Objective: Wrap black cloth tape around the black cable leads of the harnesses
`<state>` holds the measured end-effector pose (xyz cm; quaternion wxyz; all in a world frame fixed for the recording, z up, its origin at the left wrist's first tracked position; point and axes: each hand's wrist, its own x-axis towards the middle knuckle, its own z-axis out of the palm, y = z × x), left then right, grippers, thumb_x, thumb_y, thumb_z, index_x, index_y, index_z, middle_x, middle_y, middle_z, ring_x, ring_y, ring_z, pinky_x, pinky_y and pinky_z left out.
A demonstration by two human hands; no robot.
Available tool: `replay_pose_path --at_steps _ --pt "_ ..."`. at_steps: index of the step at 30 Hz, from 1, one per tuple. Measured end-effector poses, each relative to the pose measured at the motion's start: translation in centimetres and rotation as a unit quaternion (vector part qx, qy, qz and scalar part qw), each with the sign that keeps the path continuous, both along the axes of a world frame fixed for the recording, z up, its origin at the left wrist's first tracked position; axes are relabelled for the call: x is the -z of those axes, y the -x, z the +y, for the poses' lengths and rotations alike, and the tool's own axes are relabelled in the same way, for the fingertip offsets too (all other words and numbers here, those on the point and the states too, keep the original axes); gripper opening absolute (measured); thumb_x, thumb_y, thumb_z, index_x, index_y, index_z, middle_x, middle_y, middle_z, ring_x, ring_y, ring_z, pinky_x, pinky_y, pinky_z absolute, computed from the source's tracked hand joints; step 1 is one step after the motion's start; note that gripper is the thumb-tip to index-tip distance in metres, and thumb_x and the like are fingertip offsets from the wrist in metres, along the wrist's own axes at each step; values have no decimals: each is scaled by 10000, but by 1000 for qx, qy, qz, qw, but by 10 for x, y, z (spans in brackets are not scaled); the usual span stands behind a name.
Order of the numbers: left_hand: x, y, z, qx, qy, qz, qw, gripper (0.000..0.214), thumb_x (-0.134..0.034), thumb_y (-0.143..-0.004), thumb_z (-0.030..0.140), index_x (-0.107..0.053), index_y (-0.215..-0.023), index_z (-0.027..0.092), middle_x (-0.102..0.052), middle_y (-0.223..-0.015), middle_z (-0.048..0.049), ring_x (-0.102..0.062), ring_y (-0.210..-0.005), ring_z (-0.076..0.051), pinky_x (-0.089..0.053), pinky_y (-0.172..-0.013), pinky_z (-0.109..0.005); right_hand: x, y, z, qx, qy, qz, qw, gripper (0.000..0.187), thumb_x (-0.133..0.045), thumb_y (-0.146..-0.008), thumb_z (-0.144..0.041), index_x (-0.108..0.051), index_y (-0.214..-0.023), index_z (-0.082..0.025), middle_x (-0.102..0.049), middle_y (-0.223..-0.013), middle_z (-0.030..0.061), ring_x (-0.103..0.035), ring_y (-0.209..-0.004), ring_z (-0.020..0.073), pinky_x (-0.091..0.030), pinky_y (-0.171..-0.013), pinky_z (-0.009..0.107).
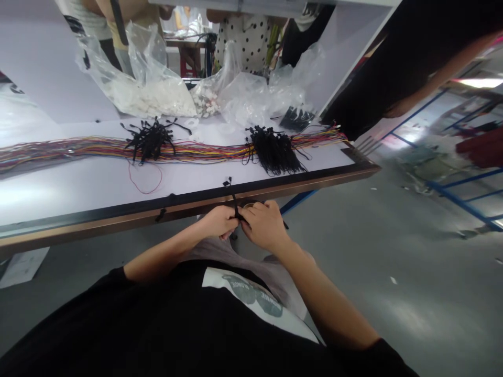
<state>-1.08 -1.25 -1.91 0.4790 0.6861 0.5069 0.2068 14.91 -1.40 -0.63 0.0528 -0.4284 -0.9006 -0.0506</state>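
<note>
My left hand (220, 222) is closed, its fingers pinching a thin black cable (234, 201) just in front of the table edge. The cable's upper end, with small black connectors (227, 181), rests over the edge. Right beside it, my right hand (264, 224) is closed too, its fingers meeting the left ones at the cable. Under the right fingers shows part of a dark ring with a tan inside, apparently a roll of black tape (249, 205). The fingers hide most of the roll and the cable's lower part.
Along the white table (188, 180) runs a long bundle of coloured wires (212, 153), with two clusters of black-ended cables (151, 140) (275, 151) on it. Clear plastic bags (157, 94) of small white parts stand behind. Another person's arm (428, 78) is at the right.
</note>
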Motion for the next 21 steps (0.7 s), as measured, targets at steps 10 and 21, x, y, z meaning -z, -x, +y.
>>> replay_pose_path --at_steps 10,21 --pt "-27 -3 10 -84 76 -75 991 144 -456 -674 132 -437 -536 170 -375 -383 81 -304 -278 -42 -208 -302 -171 -17 4 40 11 -59 42 997 322 -423 -826 -184 -673 -1024 -143 -714 -847 105 -545 -867 228 -248 -774 401" --pt "-60 9 16 183 49 -3 982 175 -493 -771 251 -522 -636 145 -510 -509 37 -508 -477 -84 -396 -501 -193 -30 -21 33 26 382 453 805 297 -590 -726 -387 -710 -949 -232 -714 -870 6 -624 -823 177 -462 -763 306"
